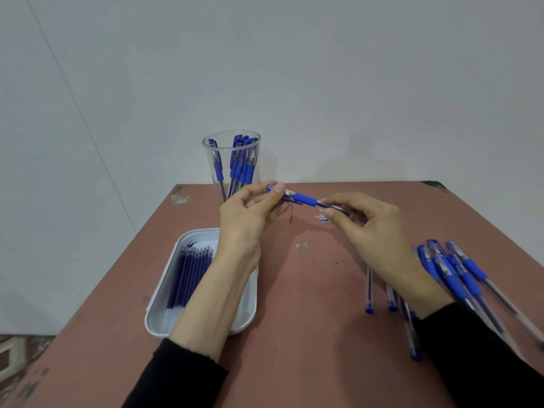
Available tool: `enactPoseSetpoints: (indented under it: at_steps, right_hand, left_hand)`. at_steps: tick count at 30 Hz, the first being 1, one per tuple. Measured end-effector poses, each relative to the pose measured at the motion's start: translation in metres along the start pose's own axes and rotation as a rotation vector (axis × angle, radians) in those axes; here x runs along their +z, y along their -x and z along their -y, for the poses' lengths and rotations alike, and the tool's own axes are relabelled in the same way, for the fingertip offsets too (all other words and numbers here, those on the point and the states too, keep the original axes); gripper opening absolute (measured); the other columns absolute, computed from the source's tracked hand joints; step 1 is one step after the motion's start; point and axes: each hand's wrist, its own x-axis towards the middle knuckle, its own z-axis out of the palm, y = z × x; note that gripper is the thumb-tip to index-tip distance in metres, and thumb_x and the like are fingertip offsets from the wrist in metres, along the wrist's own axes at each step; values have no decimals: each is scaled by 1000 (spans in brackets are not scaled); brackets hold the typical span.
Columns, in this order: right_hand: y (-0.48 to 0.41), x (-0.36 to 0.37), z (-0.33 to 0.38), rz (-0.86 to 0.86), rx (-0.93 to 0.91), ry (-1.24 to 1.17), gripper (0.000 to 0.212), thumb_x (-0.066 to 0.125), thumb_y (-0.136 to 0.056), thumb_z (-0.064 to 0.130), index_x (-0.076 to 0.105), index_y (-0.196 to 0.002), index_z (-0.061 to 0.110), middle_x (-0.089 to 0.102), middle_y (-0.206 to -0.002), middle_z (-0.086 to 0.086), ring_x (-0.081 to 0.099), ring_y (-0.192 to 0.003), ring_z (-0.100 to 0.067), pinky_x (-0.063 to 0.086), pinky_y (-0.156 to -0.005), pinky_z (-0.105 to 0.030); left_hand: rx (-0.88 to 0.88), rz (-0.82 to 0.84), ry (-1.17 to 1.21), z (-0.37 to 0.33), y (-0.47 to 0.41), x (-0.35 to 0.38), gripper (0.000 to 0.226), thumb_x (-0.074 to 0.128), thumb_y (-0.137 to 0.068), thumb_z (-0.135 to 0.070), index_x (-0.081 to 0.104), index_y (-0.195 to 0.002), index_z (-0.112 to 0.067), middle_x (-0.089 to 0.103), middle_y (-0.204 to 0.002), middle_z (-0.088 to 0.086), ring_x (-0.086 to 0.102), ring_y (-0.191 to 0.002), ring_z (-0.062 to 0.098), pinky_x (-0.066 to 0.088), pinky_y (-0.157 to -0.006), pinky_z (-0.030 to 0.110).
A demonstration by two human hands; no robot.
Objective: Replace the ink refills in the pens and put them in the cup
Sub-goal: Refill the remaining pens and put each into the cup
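**Pen held between both hands above the table**

From the head camera, we see the pen lifted just in front of the cup, lying nearly level between the two hands. The left hand has its fingertips closed on the pen's left end. The right hand pinches the clear barrel beyond the blue rubber sleeve. Whether the left fingers hold a cap or the tip section we cannot tell, since they cover it.

We judge the pen light and stiff, with a smooth barrel that may slip. The rubber sleeve gives the surest hold for twisting.

Refills lie side by side in the white tray under the left forearm. They look thin and bendable, best taken mid-length.

More pens lie heaped on the table at the right.
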Motion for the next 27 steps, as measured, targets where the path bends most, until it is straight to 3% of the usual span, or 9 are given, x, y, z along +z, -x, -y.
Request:
enactPoseSetpoints:
  at_steps: [6, 12, 20, 23, 27]
  right_hand:
    - [2, 2, -3, 11, 36, 18, 19, 70, -84, 12, 74, -93, 28, 72, -87, 12, 62, -79, -6, 45, -70, -14]
    - [2, 3, -2, 23, 61, -26, 19, 70, -85, 9, 74, -90, 28, 68, -79, 19, 60, -72, 6, 40, -67, -6]
    - [2, 4, -3, 38, 52, -72, 28, 68, -87, 14, 68, -85, 42, 71, -77, 2, 68, -81, -13, 48, -72, -15]
    - [2, 6, -5, 50, 16, -51, 26, 66, -89, 17, 65, -93, 42, 68, -77, 16, 66, -82, -6, 44, -73, -10]
    - [0, 6, -8, 37, 32, -17, 38, 60, -87, 48, 48, -122, 51, 61, -94, 12, 58, -89, -10, 44, -77, -18]
  left_hand:
    - [-2, 5, 6, 0, -1, -1, 9, 65, -83, 1, 61, -92, 2, 70, -64, -7, 68, -68, 9, 58, -75, 23]
    - [-3, 4, 14, 1, -1, 0, 7, 66, -82, 2, 60, -85, -1, 70, -65, -8, 68, -68, 11, 58, -71, 23]
    - [74, 2, -68, -3, 4, 5, 16, 67, -84, -4, 60, -99, -2, 70, -68, -2, 70, -73, 13, 57, -70, 22]
    - [135, 51, -109, -7, 12, 9, 23, 66, -85, 0, 57, -106, -5, 66, -67, 7, 71, -72, 18, 56, -67, 22]
    - [307, -42, -213, -34, 12, 2, 28, 66, -85, -1, 58, -111, -9, 69, -79, 17, 72, -74, 22, 55, -68, 22]
